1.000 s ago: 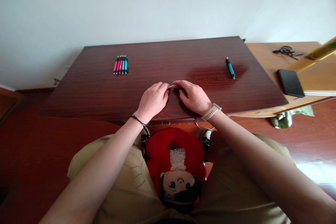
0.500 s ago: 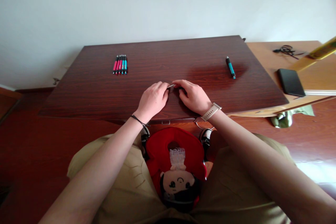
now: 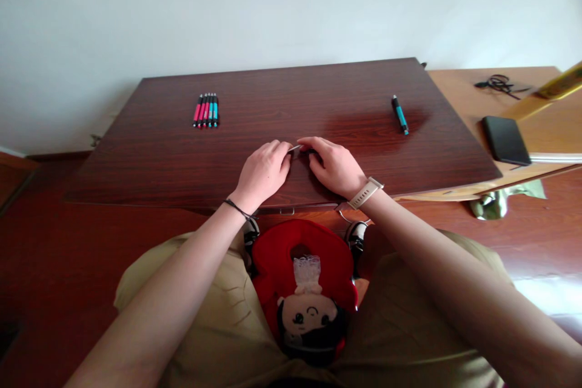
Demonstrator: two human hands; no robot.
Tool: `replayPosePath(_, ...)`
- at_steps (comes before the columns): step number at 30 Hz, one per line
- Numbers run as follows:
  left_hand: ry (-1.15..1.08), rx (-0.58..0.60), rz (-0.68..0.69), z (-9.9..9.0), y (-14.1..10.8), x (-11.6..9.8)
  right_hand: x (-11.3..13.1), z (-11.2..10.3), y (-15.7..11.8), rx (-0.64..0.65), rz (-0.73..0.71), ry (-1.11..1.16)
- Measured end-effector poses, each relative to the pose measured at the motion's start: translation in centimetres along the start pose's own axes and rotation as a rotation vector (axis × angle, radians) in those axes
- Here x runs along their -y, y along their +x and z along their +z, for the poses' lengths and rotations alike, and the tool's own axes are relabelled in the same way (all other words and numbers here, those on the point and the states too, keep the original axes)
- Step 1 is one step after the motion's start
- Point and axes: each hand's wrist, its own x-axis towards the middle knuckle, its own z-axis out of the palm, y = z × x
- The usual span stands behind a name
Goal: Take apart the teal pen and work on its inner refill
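Observation:
Near the front edge of the dark wooden table, my left hand (image 3: 266, 171) is closed, its fingertips round one end of a thin pale rod (image 3: 294, 148). The rod's other end runs under the curled fingers of my right hand (image 3: 335, 163). Something dark shows beneath the right fingers; I cannot tell whether it is a pen part or shadow. At the back left lies a row of pink and blue pens (image 3: 206, 111), side by side. A single blue and black pen (image 3: 400, 115) lies to the right, beyond my right hand.
The dark table (image 3: 254, 94) reaches back to a white wall. On the lighter desk (image 3: 559, 124) at right are a black flat case (image 3: 505, 140), a coiled black cable (image 3: 500, 85) and a yellow post. A red cushion with a doll face (image 3: 302, 236) sits between my legs.
The view has shifted very slightly. Both hands keep nearly the same pose with the thin rod between them, and the pens lie where they were.

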Motion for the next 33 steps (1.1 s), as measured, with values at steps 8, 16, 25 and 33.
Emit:
replayPosePath(8, 0.003, -0.007, 0.004, 0.0, -0.03, 0.07, 0.12, -0.04, 0.03, 0.0, -0.001, -0.003)
replayPosePath(16, -0.002, -0.007, 0.0, 0.06, 0.0, 0.11, 0.22, -0.06, 0.01, 0.011, 0.008, -0.008)
replayPosePath(25, -0.003, -0.005, 0.003, 0.07, 0.0, 0.1, 0.23, -0.11, 0.0, 0.014, 0.001, -0.012)
replayPosePath(33, -0.005, -0.006, -0.002, 0.02, 0.02, 0.08, 0.21, -0.04, -0.03, 0.007, 0.001, -0.011)
